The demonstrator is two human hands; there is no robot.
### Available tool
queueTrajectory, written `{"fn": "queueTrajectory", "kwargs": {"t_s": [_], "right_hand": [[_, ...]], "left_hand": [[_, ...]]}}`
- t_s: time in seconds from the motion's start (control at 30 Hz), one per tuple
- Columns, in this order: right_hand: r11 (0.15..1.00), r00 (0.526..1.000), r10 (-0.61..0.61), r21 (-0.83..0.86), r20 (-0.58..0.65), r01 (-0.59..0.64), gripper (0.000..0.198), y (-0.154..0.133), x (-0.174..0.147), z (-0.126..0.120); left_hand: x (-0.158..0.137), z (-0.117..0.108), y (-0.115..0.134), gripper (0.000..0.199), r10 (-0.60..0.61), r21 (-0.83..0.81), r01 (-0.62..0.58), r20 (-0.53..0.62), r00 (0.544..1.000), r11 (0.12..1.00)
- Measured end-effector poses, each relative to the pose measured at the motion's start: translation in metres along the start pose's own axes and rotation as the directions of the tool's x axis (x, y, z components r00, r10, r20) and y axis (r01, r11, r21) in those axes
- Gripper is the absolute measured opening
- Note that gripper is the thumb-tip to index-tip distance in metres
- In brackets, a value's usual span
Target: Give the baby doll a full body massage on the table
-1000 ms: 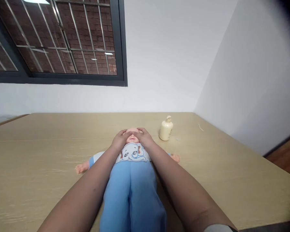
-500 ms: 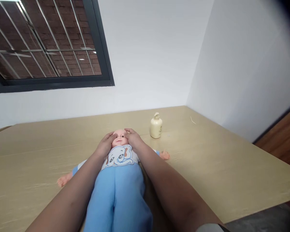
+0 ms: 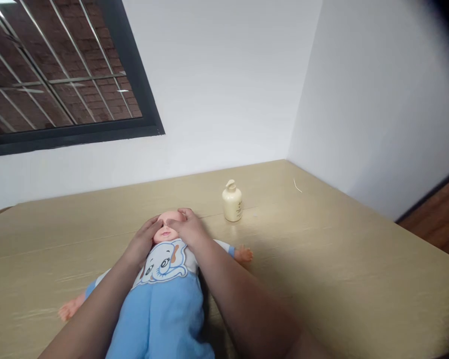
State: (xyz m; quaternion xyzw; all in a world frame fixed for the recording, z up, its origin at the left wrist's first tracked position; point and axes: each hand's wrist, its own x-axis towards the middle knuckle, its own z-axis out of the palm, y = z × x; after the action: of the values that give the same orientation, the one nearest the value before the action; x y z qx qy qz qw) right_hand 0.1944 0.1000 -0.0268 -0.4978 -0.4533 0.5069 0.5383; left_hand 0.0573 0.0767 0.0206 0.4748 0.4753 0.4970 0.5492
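Note:
A baby doll (image 3: pixel 160 314) in blue trousers and a white top with an elephant bib lies on its back, its head away from me. My left hand (image 3: pixel 144 240) cups the left side of the doll's head, fingers curved round it and thumb on the face. On the other side, my right hand (image 3: pixel 189 227) presses against the head, its thumb across the eye area. Both of the doll's eyes are covered; its mouth shows between my hands. The doll's arms stretch out sideways past my forearms.
A cream pump bottle (image 3: pixel 232 203) stands on the tan tabletop (image 3: pixel 322 259), beyond the doll to the right. A thin pale strip (image 3: pixel 297 186) lies near the back corner. White walls meet behind the table, with a barred window (image 3: pixel 60 75) at upper left.
My right thumb has slid inward across the doll's face, covering the eye that showed before. The camera view has shifted, so the doll and bottle appear farther left.

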Motion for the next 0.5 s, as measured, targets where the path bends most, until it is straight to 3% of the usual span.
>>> {"fn": "queueTrajectory", "kwargs": {"t_s": [0.27, 0.5], "right_hand": [[1.000, 1.000, 0.020, -0.022, -0.018, -0.021, 0.069, -0.004, 0.001, 0.002], [0.999, 0.999, 0.043, -0.007, -0.007, -0.043, 0.063, -0.001, 0.004, 0.002]], "left_hand": [[0.001, 0.003, 0.002, 0.047, -0.061, 0.003, 0.061, -0.078, 0.995, 0.998], [0.012, -0.001, -0.005, 0.047, -0.094, -0.054, 0.091, -0.065, 0.993, 0.994]]}}
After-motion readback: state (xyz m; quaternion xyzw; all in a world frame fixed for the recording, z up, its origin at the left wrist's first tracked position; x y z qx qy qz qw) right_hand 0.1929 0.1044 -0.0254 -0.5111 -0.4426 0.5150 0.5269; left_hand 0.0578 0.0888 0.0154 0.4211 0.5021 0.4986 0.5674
